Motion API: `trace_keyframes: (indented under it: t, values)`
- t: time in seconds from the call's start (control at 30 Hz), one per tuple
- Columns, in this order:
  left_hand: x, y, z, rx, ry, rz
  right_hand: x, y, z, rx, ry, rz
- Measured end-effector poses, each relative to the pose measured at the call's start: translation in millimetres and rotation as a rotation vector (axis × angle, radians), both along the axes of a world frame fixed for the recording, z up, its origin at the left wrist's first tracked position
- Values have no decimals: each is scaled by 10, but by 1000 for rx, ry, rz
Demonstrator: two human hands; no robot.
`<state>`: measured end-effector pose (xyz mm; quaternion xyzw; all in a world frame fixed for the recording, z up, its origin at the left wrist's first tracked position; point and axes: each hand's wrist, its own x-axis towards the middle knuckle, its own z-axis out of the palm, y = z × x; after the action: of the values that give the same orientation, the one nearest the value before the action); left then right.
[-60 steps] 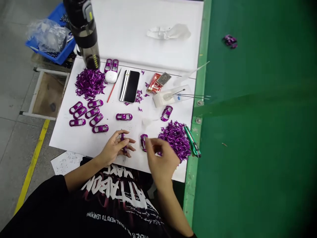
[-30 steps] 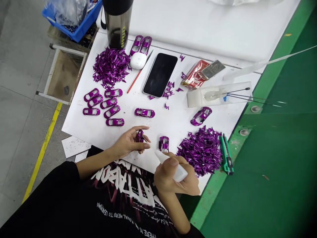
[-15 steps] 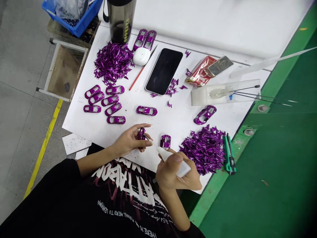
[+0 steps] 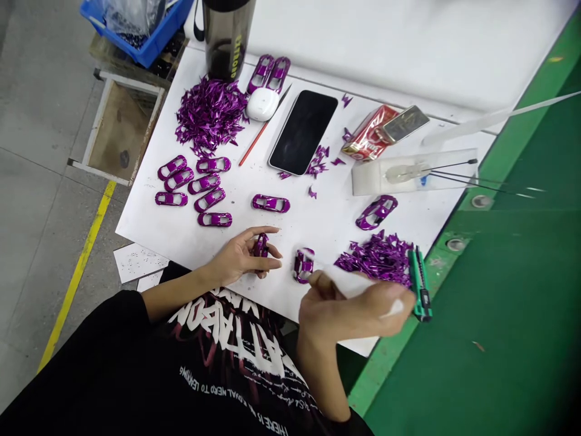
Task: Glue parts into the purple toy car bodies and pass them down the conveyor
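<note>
My left hand [image 4: 238, 257] pinches a small purple toy car body [image 4: 260, 245] upright above the white sheet [image 4: 318, 224]. My right hand [image 4: 351, 309], blurred by motion, is closed round a white squeeze bottle [image 4: 351, 283] whose tip points left toward another purple car body [image 4: 303, 264] lying on the sheet. A heap of purple offcuts [image 4: 376, 259] lies just behind my right hand. A group of several finished car bodies [image 4: 193, 191] sits to the left, and single ones [image 4: 271, 203] [image 4: 376, 211] lie in the middle and right.
A second purple offcut heap [image 4: 209, 114], a dark bottle [image 4: 227, 36], white earbud case [image 4: 262, 104], phone [image 4: 303, 131], red pack [image 4: 370, 140], clear tray with rods [image 4: 408, 172] and green knife [image 4: 420, 283] ring the sheet. Green belt [image 4: 499, 303] lies right; blue bin [image 4: 140, 30] far left.
My right hand picked up the white bottle, aimed it at the car in my left hand, then swung right and rolled over, now blurred. The left hand stayed put.
</note>
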<state>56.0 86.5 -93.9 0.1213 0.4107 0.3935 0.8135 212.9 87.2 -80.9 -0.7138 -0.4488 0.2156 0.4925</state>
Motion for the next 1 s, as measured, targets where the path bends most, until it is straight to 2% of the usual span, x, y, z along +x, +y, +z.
trace_keyframes:
  t: [0.13, 0.2, 0.3, 0.4, 0.57, 0.67, 0.77, 0.9, 1.0]
  values:
    - [-63, 9, 38, 0, -55, -10, 108, 360, -152, -11, -9, 10]
    - [-91, 11, 49, -4, -75, -13, 119, 475, -244, -63, -112, 94]
    - [-118, 7, 56, -9, -84, -49, 151, 500, -332, -158, -252, 229]
    - [-128, -3, 57, -8, -82, -79, 335, 417, -323, -159, -393, 317]
    - [-122, -3, 54, 15, -67, -106, 934, 417, -275, -119, -883, 304]
    - [-119, 8, 54, 25, -53, -116, 1157, 519, -288, -160, -1016, 494]
    - [-126, 18, 61, 18, -57, -122, 1210, 588, -290, -173, -1048, 623]
    - [-124, 11, 83, 15, -35, -110, 1216, 565, -231, -170, -1028, 568]
    - [-86, -13, 109, 25, 26, -101, 1186, 433, -113, -222, -860, 387]
